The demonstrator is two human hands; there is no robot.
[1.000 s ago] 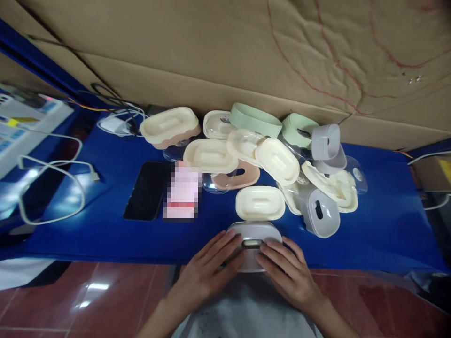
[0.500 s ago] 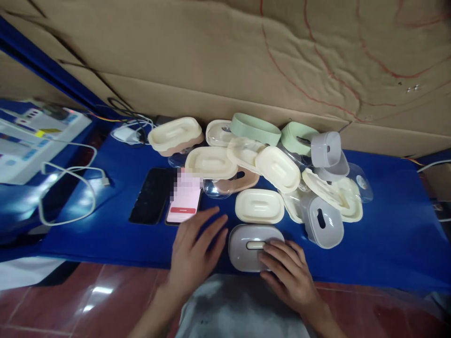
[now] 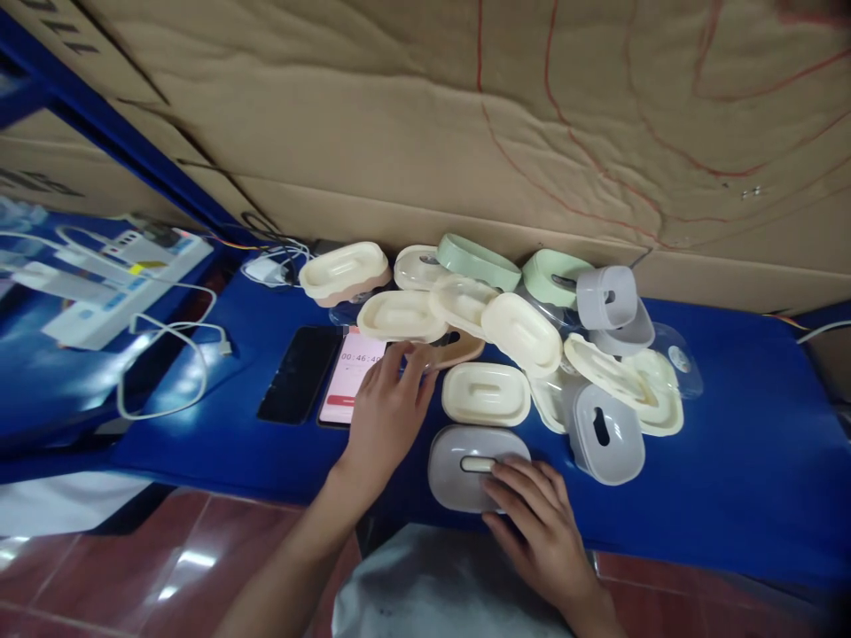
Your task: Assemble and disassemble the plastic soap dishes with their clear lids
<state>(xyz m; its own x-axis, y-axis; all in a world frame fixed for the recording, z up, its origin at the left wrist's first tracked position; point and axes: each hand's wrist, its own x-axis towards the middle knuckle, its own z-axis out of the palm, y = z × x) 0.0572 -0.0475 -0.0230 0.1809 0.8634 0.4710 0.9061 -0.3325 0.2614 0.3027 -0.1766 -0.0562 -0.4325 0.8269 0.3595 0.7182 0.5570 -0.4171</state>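
Observation:
My left hand (image 3: 392,403) reaches over the front of the pile, fingers bent and a little apart. Its fingertips are beside a tan oval shell (image 3: 460,351) with a slot; a clear domed cover that lay there is now hidden by the hand. My right hand (image 3: 535,505) lies over the right end of a grey oval plastic shell (image 3: 456,487), its fingers stretched across the top and the thumb near the front edge. Through that shell's slot a cream ridge (image 3: 477,464) shows. Just behind it sits a cream oval tray (image 3: 458,403) with a raised middle ridge.
Several cream trays (image 3: 522,335), a green ring-like shell (image 3: 479,264) and another grey shell (image 3: 608,447) form the pile. A black phone (image 3: 296,377) and a lit phone showing a timer (image 3: 340,385) lie left. A power strip (image 3: 113,306) and white cable stand far left; cardboard (image 3: 346,159) rises behind.
My left hand has moved forward, from beside the grey shell to the tan shell, covering the clear dome. My right hand stays on the grey shell. The view has shifted slightly.

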